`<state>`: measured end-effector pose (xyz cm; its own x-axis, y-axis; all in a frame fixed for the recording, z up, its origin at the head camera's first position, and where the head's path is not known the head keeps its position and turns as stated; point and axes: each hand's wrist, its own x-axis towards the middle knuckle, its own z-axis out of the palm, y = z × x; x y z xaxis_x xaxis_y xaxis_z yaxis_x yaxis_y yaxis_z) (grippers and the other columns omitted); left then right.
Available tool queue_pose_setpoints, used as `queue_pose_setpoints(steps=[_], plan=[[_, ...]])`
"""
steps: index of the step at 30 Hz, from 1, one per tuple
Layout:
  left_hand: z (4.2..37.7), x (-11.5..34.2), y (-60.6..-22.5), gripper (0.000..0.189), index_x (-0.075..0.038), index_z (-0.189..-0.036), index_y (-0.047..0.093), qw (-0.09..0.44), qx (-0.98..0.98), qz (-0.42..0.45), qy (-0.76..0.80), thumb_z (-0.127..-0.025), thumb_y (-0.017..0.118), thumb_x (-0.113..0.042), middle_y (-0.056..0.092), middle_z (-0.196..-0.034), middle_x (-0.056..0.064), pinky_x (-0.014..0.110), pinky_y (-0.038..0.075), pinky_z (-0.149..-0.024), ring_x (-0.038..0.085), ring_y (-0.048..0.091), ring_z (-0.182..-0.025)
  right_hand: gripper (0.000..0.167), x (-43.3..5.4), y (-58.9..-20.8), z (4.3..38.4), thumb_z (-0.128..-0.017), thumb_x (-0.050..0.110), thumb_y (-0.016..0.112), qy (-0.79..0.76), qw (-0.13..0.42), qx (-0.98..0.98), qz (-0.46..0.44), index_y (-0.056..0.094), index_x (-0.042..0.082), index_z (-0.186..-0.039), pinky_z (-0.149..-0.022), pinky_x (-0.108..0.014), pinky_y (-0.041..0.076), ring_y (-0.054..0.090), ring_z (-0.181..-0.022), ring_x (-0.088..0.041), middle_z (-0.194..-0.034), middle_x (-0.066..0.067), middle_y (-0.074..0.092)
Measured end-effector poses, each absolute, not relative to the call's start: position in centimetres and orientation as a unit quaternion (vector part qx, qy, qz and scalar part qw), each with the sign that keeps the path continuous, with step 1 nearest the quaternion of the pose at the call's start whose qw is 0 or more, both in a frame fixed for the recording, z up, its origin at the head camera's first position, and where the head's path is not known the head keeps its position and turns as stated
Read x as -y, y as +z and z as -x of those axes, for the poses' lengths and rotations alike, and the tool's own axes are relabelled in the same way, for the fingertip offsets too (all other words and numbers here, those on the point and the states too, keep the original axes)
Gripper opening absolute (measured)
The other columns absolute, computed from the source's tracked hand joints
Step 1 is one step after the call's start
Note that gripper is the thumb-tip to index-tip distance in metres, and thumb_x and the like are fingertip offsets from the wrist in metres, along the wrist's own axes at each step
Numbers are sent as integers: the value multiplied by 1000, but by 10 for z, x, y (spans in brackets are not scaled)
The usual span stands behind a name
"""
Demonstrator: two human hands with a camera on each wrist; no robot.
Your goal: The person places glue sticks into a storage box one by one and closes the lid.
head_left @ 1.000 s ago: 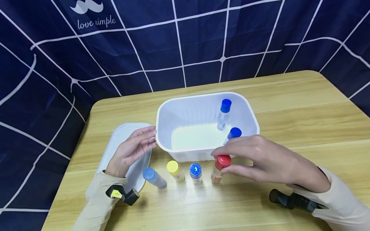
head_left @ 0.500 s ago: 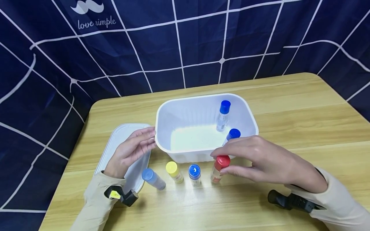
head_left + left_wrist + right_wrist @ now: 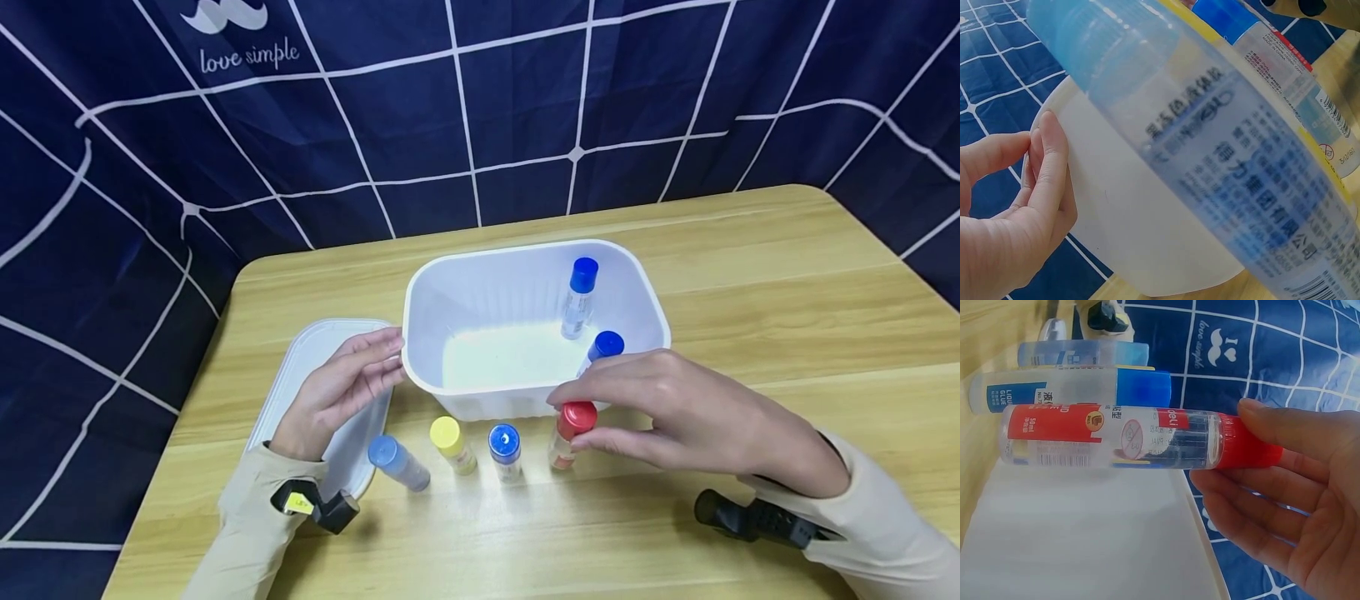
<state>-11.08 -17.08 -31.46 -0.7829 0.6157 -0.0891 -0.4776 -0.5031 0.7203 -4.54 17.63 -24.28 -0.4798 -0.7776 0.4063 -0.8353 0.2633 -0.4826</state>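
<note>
In the head view my right hand (image 3: 675, 412) pinches the red cap of a clear liquid glue bottle (image 3: 1110, 437) between thumb and fingers. That bottle is upright in front of the white plastic bin (image 3: 465, 404). My left hand (image 3: 341, 392) rests straight fingers against the bin's left end, just below the rim. Two blue-capped bottles stand inside the bin: one at the back right (image 3: 579, 300), the other (image 3: 606, 345) partly hidden behind my right hand. To the left of the red-capped bottle are a blue-capped bottle (image 3: 506, 450), a yellow-capped one (image 3: 453, 443) and a light-blue one (image 3: 399, 462).
A white lid (image 3: 300, 367) lies on the wooden table (image 3: 772, 283) under my left hand and wrist. Behind the table hangs a dark blue cloth (image 3: 525, 108) with white grid lines. Each wrist wears a small black camera.
</note>
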Motion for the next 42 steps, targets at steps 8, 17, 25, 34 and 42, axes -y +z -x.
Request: queue_pose_setpoints(steps=[8,17,25,34,42], plan=[[111,170,-314,22,3,-114,63,317,-386,-92,862,-100,46,3,69,-106,14,28,55,-89,20,68,-98,29,-178,-241,44,-89,21,71,324,31,806,-494,67,11,-116,-79,-22,58,65,-89,-9,-102,5,70],[110,166,-317,22,2,-112,65,316,-386,-87,862,-99,47,3,69,-105,14,28,55,-89,20,68,-98,29,-181,-241,43,-90,23,70,313,23,813,-490,67,11,-116,-76,-26,60,65,-89,-9,-103,5,70],[109,168,-315,22,2,-113,65,317,-381,-89,864,-100,46,3,69,-106,14,29,55,-90,20,67,-99,29,-180,-240,44,-90,24,70,316,23,808,-497,67,11,-115,-76,-26,60,65,-88,-8,-101,7,70],[110,169,-314,25,3,-115,63,320,-375,-99,865,-101,43,3,68,-108,15,28,54,-91,20,67,-100,28,-181,-240,46,-91,24,69,319,54,798,-509,68,9,-114,-83,-15,54,65,-87,-8,-100,5,70],[110,170,-314,26,3,-116,63,323,-374,-98,864,-101,42,3,68,-109,15,28,54,-91,20,67,-101,28,-183,-237,45,-91,26,69,316,53,800,-507,68,9,-113,-85,-13,52,64,-89,-5,-102,7,69]])
